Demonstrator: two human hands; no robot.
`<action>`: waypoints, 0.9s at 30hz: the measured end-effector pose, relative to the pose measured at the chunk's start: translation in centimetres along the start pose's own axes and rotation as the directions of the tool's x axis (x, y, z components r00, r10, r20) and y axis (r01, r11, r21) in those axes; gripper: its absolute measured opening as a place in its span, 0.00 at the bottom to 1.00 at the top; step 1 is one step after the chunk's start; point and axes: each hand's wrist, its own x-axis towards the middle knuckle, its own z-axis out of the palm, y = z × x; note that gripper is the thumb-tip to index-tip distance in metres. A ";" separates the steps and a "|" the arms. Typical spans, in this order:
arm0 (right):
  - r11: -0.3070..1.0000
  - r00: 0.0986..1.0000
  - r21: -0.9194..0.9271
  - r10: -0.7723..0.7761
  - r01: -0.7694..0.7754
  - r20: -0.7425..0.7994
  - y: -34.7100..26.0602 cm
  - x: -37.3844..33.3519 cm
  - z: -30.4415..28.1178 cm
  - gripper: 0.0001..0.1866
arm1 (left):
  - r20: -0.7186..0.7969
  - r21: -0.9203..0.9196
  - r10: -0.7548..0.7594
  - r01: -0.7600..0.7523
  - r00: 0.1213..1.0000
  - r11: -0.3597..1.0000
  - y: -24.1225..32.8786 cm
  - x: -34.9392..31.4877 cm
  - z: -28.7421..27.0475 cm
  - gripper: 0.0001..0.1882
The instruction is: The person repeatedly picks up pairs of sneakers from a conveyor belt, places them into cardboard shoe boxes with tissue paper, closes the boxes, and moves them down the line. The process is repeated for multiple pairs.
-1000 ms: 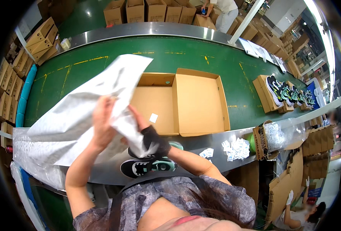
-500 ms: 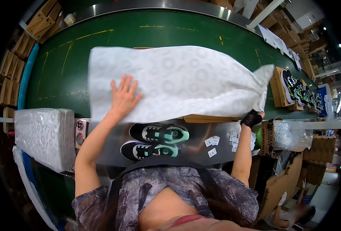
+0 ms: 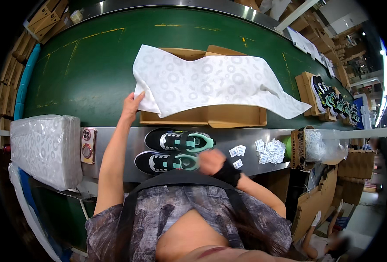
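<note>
White patterned wrapping paper (image 3: 211,76) lies across an open cardboard shoebox (image 3: 237,118) on our green desk (image 3: 101,83), covering its middle while parts of the front and back walls show. The paper's tapering right end reaches past the box. Our left hand (image 3: 133,105) has the paper's near left corner pinched between thumb and fingers. Our right hand (image 3: 213,161), with a black covering (image 3: 229,174) at the wrist, is blurred beside the heel ends of two sneakers; its fingers seem partly curled, but we cannot tell whether it grips or touches anything.

Those black-and-mint sneakers (image 3: 174,141) sit side by side on the steel edge (image 3: 239,136), toes to our left. Right of them we have three small white packets (image 3: 237,163), then a heap of packets (image 3: 271,151) and a carton (image 3: 297,148) with a clear bag (image 3: 320,146). To our left are a phone (image 3: 88,146) and a plastic-wrapped stack (image 3: 45,148) with a similar ring pattern. Farther right, more sneakers (image 3: 329,98) stand in a row.
</note>
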 end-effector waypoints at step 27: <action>0.583 0.604 0.329 0.796 -0.743 -0.047 11.7 15.6 4.7 0.23 | -0.025 -0.224 0.302 -0.300 0.953 0.927 12.3 -5.8 -0.5 0.06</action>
